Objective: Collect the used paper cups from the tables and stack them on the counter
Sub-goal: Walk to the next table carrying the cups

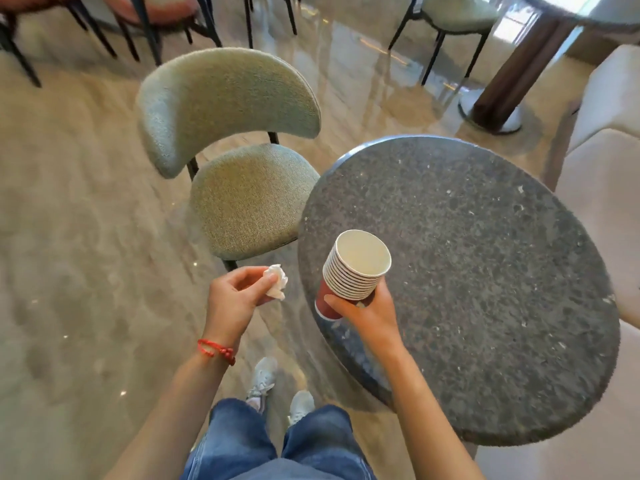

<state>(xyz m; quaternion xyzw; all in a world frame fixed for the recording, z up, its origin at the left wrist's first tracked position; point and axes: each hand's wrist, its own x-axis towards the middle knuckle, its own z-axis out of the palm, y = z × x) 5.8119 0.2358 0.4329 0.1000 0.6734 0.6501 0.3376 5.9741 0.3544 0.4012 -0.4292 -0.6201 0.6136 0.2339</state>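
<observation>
A nested stack of several red paper cups (349, 271) with white rims and a white inside is tilted above the near left edge of a round dark stone table (485, 289). My right hand (367, 313) grips the stack around its lower part. Left of it, over the floor, my left hand (235, 296) pinches a crumpled white tissue (277, 282) between thumb and fingers. A red cord bracelet sits on my left wrist.
A green upholstered chair (242, 188) stands left of the table, its seat close to the table's rim. A cream sofa (609, 174) lies to the right. More chairs and another table's brown pedestal (512, 74) stand farther back on the glossy floor.
</observation>
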